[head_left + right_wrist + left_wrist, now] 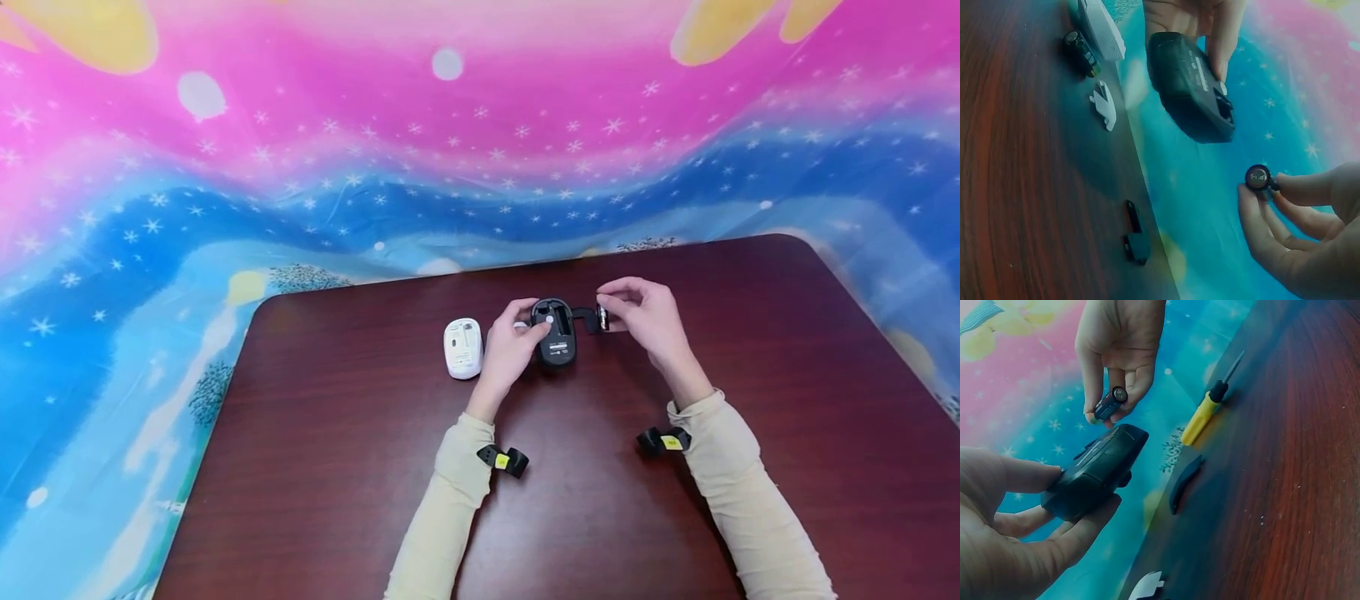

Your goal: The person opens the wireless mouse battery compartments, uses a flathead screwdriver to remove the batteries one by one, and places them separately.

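Note:
Underside up, a black computer mouse (pixel 558 346) is held in my left hand (pixel 510 354), thumb and fingers on its sides. Its battery slot lies uncovered in the head view. My right hand (pixel 648 321) pinches a battery (pixel 1259 177) between thumb and fingertips, just to the right of the mouse. In the left wrist view, this battery (pixel 1110 404) is close beyond the end of the mouse (pixel 1097 469). Beneath the hands, a black battery cover (pixel 1135 237) lies on the table.
A white mouse (pixel 462 348) lies upside down left of my left hand. Another battery (pixel 1081 54) and a white cover (pixel 1104 106) lie near it. A screwdriver with a yellow handle (pixel 1200 422) lies beyond the black cover. Behind the table (pixel 337 467) hangs a printed cloth (pixel 480 150).

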The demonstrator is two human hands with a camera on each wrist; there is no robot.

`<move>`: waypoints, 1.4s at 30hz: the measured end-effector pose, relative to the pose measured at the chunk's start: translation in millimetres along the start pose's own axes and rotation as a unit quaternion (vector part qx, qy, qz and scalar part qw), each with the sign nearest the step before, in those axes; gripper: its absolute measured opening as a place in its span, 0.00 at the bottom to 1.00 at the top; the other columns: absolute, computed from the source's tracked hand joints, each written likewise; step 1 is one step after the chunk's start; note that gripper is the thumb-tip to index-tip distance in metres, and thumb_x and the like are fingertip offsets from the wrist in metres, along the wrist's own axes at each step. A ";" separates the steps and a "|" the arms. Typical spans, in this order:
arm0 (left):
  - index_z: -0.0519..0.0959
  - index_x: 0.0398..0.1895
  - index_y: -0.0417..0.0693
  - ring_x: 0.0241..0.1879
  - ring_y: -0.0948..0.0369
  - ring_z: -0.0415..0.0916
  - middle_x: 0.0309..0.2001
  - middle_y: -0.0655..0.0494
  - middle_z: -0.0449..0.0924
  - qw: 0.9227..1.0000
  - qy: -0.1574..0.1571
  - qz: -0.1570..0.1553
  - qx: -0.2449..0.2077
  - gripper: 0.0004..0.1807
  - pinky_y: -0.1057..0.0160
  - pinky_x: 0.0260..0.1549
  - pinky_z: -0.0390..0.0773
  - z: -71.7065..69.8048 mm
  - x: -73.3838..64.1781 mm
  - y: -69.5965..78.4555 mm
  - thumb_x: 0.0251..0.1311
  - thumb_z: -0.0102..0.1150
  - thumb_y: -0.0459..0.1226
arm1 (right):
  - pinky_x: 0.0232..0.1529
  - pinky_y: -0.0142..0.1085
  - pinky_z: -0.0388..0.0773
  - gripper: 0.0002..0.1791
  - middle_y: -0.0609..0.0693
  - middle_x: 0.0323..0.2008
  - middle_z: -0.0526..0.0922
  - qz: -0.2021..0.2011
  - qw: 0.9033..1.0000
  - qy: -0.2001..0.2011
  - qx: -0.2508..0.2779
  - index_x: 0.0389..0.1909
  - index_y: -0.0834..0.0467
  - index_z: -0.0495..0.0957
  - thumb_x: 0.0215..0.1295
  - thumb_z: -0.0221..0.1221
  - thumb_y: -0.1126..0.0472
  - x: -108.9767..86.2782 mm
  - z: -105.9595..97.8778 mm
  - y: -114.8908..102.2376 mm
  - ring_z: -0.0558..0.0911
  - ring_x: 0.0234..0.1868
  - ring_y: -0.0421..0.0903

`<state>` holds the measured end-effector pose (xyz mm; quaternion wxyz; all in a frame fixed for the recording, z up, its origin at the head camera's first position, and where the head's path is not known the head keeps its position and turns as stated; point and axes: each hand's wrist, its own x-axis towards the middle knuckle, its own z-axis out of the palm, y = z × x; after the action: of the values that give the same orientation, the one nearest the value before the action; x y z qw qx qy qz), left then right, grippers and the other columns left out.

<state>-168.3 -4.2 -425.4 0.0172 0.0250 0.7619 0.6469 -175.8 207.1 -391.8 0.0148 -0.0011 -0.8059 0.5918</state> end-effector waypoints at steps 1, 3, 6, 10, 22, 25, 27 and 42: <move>0.80 0.62 0.43 0.42 0.56 0.86 0.46 0.46 0.84 1.000 0.000 0.002 0.004 0.22 0.68 0.32 0.76 1.1 0.4 -0.5 0.64 0.66 0.32 | 0.34 0.35 0.86 0.15 0.65 0.44 0.84 0.003 1.000 -0.006 -0.005 0.53 0.72 0.81 0.73 0.62 0.65 0.2 -1.0 0.5 0.84 0.31 0.36; 0.80 0.62 0.42 0.43 0.56 0.86 0.46 0.46 0.85 1.000 0.001 0.003 0.012 0.22 0.67 0.34 0.78 3.1 0.9 -1.8 0.64 0.67 0.32 | 0.33 0.33 0.85 0.16 0.69 0.46 0.83 0.007 1.000 -0.020 -0.017 0.55 0.73 0.80 0.74 0.61 0.65 1.2 -2.3 2.4 0.84 0.32 0.35; 0.80 0.61 0.41 0.44 0.54 0.87 0.46 0.45 0.85 1.000 0.002 0.010 0.021 0.22 0.64 0.40 0.81 6.4 2.0 -3.3 0.64 0.67 0.31 | 0.33 0.31 0.85 0.16 0.70 0.47 0.84 0.013 0.998 -0.033 -0.043 0.55 0.73 0.80 0.75 0.61 0.64 2.5 -4.0 5.3 0.84 0.32 0.34; 0.80 0.62 0.39 0.43 0.52 0.87 0.46 0.43 0.84 0.999 0.001 0.021 0.042 0.22 0.60 0.45 0.82 11.0 3.7 -5.4 0.64 0.66 0.30 | 0.34 0.32 0.85 0.15 0.69 0.45 0.85 0.021 0.996 -0.048 -0.071 0.53 0.73 0.81 0.74 0.61 0.65 4.3 -5.9 9.6 0.85 0.31 0.38; 0.78 0.63 0.40 0.48 0.50 0.85 0.52 0.43 0.84 0.997 -0.015 0.029 0.068 0.22 0.58 0.50 0.81 16.0 6.3 -11.8 0.65 0.64 0.29 | 0.36 0.43 0.87 0.08 0.63 0.38 0.86 0.064 0.989 -0.096 -0.095 0.45 0.70 0.81 0.72 0.62 0.68 8.3 -3.2 22.4 0.86 0.31 0.46; 0.78 0.64 0.39 0.49 0.51 0.84 0.54 0.44 0.83 0.996 -0.018 0.032 0.084 0.23 0.58 0.52 0.81 16.9 7.3 -12.3 0.66 0.64 0.29 | 0.35 0.42 0.87 0.08 0.64 0.39 0.87 0.067 0.987 -0.105 -0.101 0.45 0.70 0.81 0.72 0.62 0.68 9.5 -2.8 26.2 0.86 0.31 0.47; 0.78 0.63 0.38 0.49 0.51 0.84 0.55 0.45 0.83 0.995 -0.016 0.037 0.094 0.23 0.59 0.52 0.80 16.9 8.8 -13.0 0.66 0.65 0.29 | 0.35 0.42 0.87 0.08 0.65 0.40 0.87 0.068 0.986 -0.110 -0.102 0.45 0.71 0.81 0.72 0.62 0.68 10.3 -2.2 28.4 0.86 0.31 0.47; 0.77 0.64 0.37 0.52 0.53 0.82 0.51 0.43 0.86 0.984 -0.007 0.031 0.175 0.22 0.57 0.54 0.79 18.3 14.6 -17.4 0.67 0.64 0.30 | 0.31 0.41 0.87 0.05 0.59 0.33 0.85 0.073 0.983 -0.123 -0.119 0.41 0.71 0.79 0.69 0.63 0.71 10.3 3.5 34.0 0.85 0.26 0.46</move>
<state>-182.1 11.9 -445.5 -0.0018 0.0558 0.8619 0.5039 -186.7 214.1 -425.1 -0.1280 0.0108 -0.8640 0.4869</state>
